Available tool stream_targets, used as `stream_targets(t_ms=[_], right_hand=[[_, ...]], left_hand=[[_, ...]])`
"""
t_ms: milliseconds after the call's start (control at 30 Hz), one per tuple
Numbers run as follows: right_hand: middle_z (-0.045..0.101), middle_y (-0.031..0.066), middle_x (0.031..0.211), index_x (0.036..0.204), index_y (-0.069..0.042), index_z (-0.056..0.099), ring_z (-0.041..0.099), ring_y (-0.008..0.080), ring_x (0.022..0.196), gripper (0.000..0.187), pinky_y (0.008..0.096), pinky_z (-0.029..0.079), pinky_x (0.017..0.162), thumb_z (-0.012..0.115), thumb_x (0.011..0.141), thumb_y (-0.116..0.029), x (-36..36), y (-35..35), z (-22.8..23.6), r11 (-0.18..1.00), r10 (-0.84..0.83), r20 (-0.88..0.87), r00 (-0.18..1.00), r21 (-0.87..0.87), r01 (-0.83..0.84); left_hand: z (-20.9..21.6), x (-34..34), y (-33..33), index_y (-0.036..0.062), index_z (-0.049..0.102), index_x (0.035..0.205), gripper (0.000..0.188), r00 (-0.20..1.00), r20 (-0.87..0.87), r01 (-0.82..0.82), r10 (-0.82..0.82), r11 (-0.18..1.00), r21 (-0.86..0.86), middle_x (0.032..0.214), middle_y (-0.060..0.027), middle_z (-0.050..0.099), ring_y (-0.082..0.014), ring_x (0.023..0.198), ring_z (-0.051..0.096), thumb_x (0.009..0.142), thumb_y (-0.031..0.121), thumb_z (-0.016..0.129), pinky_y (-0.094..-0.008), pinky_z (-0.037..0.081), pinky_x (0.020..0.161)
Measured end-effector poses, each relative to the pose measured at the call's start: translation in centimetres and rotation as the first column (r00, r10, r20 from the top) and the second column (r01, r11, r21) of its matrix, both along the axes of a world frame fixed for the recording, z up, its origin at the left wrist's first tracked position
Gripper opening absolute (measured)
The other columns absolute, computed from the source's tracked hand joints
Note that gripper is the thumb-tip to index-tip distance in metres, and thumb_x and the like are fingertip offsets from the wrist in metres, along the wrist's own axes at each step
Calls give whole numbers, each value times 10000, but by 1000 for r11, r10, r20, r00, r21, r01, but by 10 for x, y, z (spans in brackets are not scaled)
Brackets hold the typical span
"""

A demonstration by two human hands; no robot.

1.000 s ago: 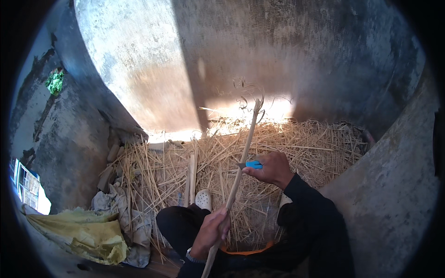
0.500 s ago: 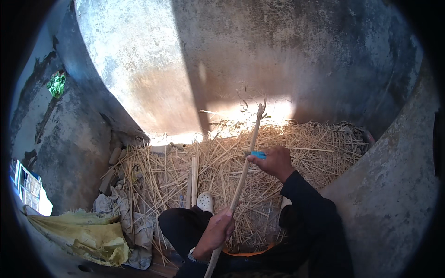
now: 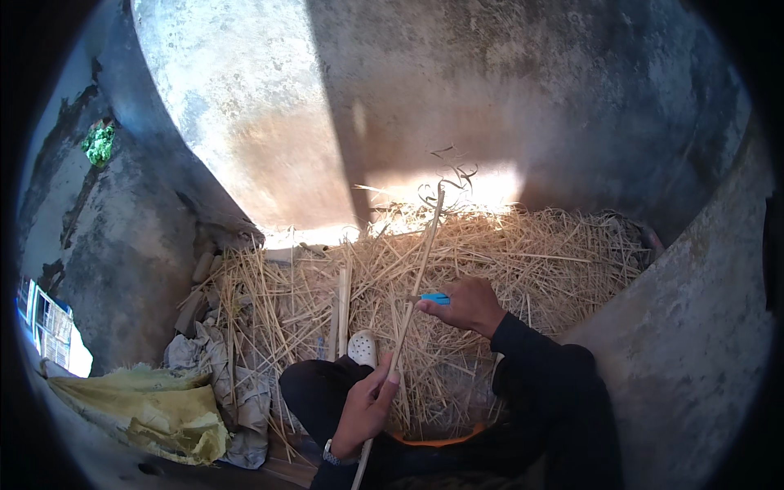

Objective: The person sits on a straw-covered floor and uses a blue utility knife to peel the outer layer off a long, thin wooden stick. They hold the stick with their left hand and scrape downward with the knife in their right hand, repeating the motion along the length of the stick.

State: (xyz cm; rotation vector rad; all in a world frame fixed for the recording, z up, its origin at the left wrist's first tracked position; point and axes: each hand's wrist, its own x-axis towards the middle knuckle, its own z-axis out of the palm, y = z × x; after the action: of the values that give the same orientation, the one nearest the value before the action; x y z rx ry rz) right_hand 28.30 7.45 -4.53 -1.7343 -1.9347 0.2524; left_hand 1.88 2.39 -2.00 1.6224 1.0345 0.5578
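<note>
While the left hand [image 3: 365,414] grips one thin pale strip [image 3: 426,247] low down, the right hand [image 3: 471,307] clasps a blue-handled knife [image 3: 436,299] against it

Strip slants up over the straw [image 3: 555,263]; from where I stand it looks light, springy, prone to splintering, best held low, below the knife; one strip in hand, one knife, two slats [image 3: 344,304] by one white shoe [image 3: 362,347], straw beyond counting

Your left grip [image 3: 365,410] is clenched low, beside your bent left knee [image 3: 310,390]; your right grip [image 3: 467,305] (thumb [image 3: 429,308] pointing left) curls higher up, its dark-sleeved forearm [image 3: 529,347] slanting from the lower right.
</note>
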Motion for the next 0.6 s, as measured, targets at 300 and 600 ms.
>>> stream_targets(t_ms=[300, 600], right_hand=[[528, 103, 469, 546, -77, 613, 578, 297, 457, 813, 431, 448, 471, 422, 794, -827, -9, -5, -9, 994, 108, 27, 994, 10, -108], [531, 103, 475, 549, -76, 611, 579, 300, 459, 819, 442, 456, 482, 399, 809, -823, 13, 5, -17, 997, -42, -62, 997, -59, 39]], left_hand=[[12, 12, 5, 16, 465, 1388, 456, 995, -94, -27, 32, 998, 52, 682, -59, 518, -59, 659, 472, 1000, 252, 513, -241, 416, 616], [2, 12, 1, -29, 455, 1377, 477, 995, 86, -38, 45, 996, -81, 706, -88, 548, -58, 672, 501, 998, 252, 521, -222, 440, 657]])
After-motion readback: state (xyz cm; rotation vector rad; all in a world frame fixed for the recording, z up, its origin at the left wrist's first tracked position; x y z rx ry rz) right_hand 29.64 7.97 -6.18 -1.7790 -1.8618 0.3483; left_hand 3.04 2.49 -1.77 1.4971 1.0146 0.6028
